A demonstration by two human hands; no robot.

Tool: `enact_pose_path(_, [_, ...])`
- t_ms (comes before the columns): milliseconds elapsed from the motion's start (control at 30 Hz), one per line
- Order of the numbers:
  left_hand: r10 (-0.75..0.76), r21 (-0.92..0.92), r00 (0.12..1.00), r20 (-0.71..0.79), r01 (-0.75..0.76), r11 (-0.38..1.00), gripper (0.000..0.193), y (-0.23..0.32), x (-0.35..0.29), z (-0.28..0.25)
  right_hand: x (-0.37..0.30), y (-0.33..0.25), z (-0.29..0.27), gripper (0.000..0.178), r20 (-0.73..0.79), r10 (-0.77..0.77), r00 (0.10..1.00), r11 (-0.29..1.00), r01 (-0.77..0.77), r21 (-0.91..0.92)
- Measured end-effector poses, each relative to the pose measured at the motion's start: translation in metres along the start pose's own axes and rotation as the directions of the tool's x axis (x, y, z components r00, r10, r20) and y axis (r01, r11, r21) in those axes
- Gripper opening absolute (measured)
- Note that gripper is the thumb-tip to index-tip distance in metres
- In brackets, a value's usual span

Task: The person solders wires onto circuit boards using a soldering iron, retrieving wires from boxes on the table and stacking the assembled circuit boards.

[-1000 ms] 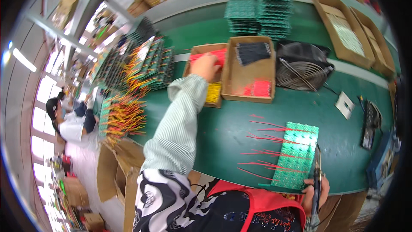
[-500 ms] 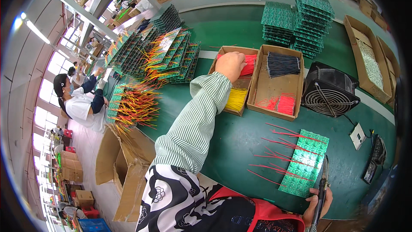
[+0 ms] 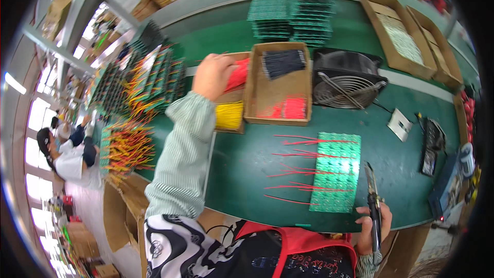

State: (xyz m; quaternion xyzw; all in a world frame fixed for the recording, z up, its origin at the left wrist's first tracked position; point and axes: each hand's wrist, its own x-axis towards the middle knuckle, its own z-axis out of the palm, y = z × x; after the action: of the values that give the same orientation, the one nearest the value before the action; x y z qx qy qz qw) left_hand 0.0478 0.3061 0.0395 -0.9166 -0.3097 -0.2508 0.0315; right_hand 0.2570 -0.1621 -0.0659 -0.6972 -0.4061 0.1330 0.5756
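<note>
My left hand point(image 3: 212, 78) is over the open cardboard box point(image 3: 237, 90) of red wires point(image 3: 237, 74), its fingers curled at them; the fingertips are partly hidden. Yellow wires point(image 3: 229, 115) fill the near part of that box. Low on the right, my right hand point(image 3: 374, 221) is wrapped round a soldering iron point(image 3: 374, 207), whose tip points away from me, just off the right edge of a green circuit board point(image 3: 335, 175). Several red wires point(image 3: 296, 172) stick out leftward from the board, which lies flat on the green table point(image 3: 247, 175).
A second box point(image 3: 275, 90) holds black wires and short red ones. Beside it stands a black fan point(image 3: 347, 82). Board stacks point(image 3: 311, 10) rise at the back; wired boards point(image 3: 126, 146) are piled left. A co-worker point(image 3: 72, 159) sits farther left. Long cartons point(image 3: 399, 38) lie back right.
The whole view has swung, so the table's things appear farther left. My left hand stays at the red wires. The soldering iron in my right hand now stands more upright in view.
</note>
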Motion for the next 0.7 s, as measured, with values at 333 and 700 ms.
enact_pose_path(333, [-0.155,-0.655,0.832,0.532,0.521,0.548,0.013,0.074,-0.013,-0.033,0.006,-0.038,-0.004,0.035,-0.036,0.116,0.993,0.989,-0.111,0.102])
enact_pose_path(700, [0.021,-0.114,0.99,0.138,-0.005,0.993,0.011,0.015,-0.002,-0.009,-0.003,-0.036,-0.013,0.033,-0.052,0.142,0.988,0.978,-0.132,0.164])
